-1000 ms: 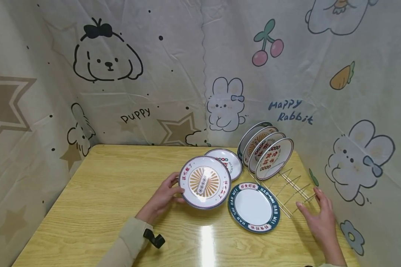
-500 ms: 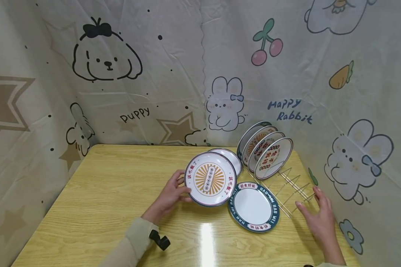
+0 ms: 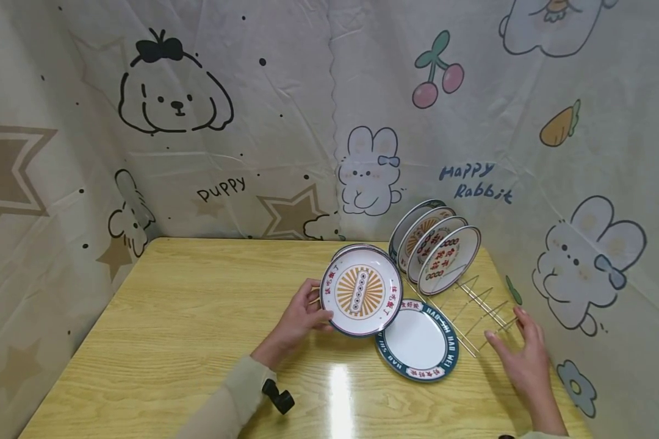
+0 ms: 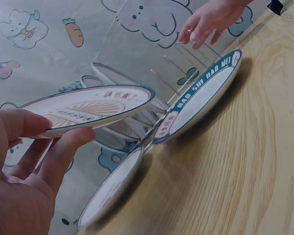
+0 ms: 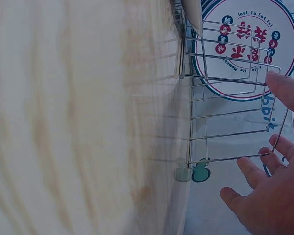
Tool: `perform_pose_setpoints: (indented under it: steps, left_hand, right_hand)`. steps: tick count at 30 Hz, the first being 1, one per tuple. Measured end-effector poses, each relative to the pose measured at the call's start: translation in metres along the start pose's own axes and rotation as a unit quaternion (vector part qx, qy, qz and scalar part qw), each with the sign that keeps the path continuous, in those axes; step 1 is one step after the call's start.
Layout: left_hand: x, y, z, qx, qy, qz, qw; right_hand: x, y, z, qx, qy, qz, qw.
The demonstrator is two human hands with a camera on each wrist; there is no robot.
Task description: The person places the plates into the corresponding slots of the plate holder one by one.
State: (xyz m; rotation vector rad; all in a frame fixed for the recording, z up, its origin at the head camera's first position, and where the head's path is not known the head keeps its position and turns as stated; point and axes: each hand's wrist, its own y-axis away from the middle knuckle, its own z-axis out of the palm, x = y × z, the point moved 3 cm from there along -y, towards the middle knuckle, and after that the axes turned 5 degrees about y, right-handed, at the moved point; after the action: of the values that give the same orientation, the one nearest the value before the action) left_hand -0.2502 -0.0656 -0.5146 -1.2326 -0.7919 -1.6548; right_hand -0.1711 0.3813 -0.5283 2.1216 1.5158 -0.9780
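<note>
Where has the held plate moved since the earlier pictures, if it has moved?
Yes. Judged against the rack in the head view, the held plate has moved right, towards the rack, and slightly up in the picture.

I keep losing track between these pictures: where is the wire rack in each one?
Head: the wire rack is right of centre, just left of the right hand.
Left wrist: upper middle, beyond the green-rimmed plate.
Right wrist: upper right.
Shared landmark: the right hand, at one end of the rack.
</note>
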Motion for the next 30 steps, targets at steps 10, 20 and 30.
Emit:
perform_pose_setpoints:
  steps: [10, 20, 30]
  left_hand:
    - [-0.004, -0.01, 0.028, -0.034, -0.019, 0.039, 0.9985]
    - [-0.009, -0.021, 0.055, -0.03, -0.028, 0.053, 0.9977]
    - [-0.018, -0.037, 0.08, -0.029, -0.061, 0.08, 0.9946]
  right_hand:
    - [-0.001, 0.0, 0.0, -0.002, -0.001, -0.008, 1.0]
    - [-0.001, -0.001, -0.002, 0.0, 0.002, 0.0, 1.0]
    - [0.001, -0.001, -0.001, 0.001, 0.002, -0.011, 0.9999]
